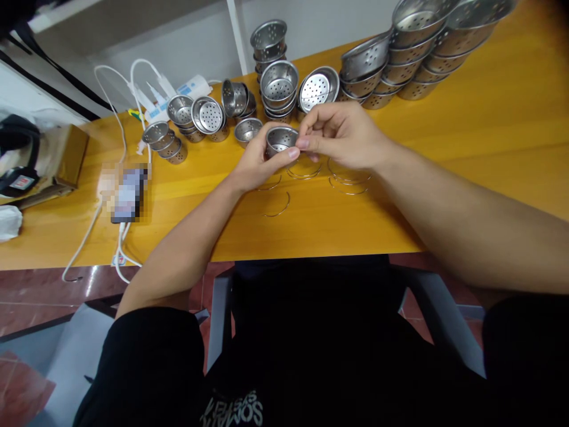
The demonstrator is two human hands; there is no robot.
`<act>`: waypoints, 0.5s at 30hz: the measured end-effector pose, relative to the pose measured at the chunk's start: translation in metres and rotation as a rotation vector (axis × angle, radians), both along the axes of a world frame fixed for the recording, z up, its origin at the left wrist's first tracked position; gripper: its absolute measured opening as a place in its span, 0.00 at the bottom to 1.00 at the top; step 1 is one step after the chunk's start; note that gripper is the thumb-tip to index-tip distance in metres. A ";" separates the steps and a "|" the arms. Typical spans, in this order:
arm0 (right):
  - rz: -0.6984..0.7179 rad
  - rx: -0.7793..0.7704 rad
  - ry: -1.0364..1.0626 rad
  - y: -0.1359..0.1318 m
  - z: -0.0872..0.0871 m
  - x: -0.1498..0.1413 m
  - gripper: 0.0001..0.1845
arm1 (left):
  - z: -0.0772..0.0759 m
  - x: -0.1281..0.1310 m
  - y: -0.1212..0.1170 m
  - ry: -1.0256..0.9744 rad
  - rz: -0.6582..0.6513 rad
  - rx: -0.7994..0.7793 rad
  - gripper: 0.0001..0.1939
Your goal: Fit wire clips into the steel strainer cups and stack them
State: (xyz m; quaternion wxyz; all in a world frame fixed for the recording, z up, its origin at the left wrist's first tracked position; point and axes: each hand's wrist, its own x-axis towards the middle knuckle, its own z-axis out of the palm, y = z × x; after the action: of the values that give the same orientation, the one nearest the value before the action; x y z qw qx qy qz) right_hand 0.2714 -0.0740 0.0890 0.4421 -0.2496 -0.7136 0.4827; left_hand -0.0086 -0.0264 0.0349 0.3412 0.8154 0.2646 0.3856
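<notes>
My left hand (262, 155) grips a small perforated metal cup (281, 136), fingers round its far side and thumb along the near rim. The cup is held above the table, its mouth facing up towards me. At the cup's right rim my right hand (340, 133) is closed in a pinch, thumb against forefinger; whatever lies between those fingertips is too small or hidden to make out. Below both hands several thin curved wires (288, 204) lie on the wooden table (338, 228). A similar small cup (248, 130) stands just left of my left hand.
Stacks of perforated metal cups (280, 89) line the back of the table, with taller stacks (422, 35) at the right. On the left are a phone (128, 196) with white cables, a power strip (191, 89) and a cardboard box (71, 157) with headphones (20, 154).
</notes>
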 end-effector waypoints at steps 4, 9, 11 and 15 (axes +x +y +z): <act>0.011 -0.003 0.017 0.000 -0.001 -0.003 0.39 | -0.009 -0.001 0.005 0.030 -0.009 0.048 0.52; -0.016 -0.015 0.025 0.001 -0.002 -0.007 0.39 | -0.018 -0.003 0.013 0.082 0.013 0.123 0.52; -0.007 -0.021 0.024 0.000 -0.002 -0.007 0.39 | -0.018 -0.003 0.013 0.104 0.021 0.125 0.51; -0.014 -0.047 0.009 -0.001 -0.002 -0.008 0.39 | -0.017 -0.003 0.012 0.117 0.027 0.127 0.52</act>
State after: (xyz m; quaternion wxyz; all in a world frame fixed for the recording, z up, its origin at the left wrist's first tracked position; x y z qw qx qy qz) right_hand 0.2631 -0.0749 0.0872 0.4428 -0.2629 -0.6982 0.4972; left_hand -0.0115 -0.0142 0.0178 0.2676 0.8530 0.2698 0.3578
